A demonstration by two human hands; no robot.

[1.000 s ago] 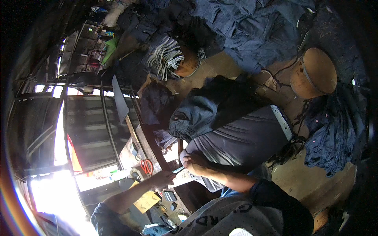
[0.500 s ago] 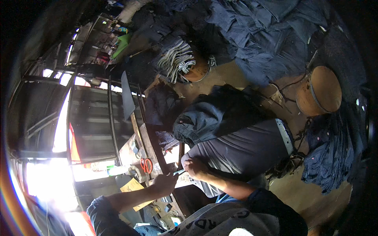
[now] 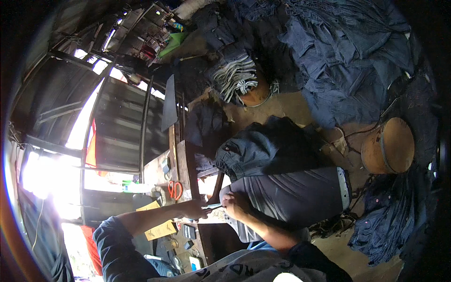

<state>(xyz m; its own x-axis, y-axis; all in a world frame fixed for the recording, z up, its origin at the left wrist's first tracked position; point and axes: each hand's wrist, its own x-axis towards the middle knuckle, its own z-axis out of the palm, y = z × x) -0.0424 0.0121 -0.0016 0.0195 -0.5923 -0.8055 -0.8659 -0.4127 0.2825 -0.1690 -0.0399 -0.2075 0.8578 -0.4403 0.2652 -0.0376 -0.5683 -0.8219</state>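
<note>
The grey panel (image 3: 291,195) lies across in front of the person, its cover wrinkled and cloth-like, and both hands are at its left end. The right hand (image 3: 236,207) rests over the corner there with its fingers curled in; I cannot tell whether this grip pinches the panel's rim, the tip of the thin tool (image 3: 214,206), or both. The left hand (image 3: 195,209) is just beyond that end, its fingers folded round the tool, which spans the short gap between the hands; it is small and shaded, so it may be a blade or a pair of snips. The tool should prove light and stiff, perhaps sharp at the tip, and is best taken by the end inside the left fist. The panel looks bulky, with a soft, slack cover that would bunch under pressure, so its firmer left rim seems the sounder hold. Against the panel's far side lies a dark garment (image 3: 263,145) with a gathered edge; it should be limp and easily lifted by that edge. To the left of the panel is the wooden bench (image 3: 186,164), with red-handled scissors (image 3: 175,190) near the left hand, and a yellow card (image 3: 160,228) is just below them.
</note>
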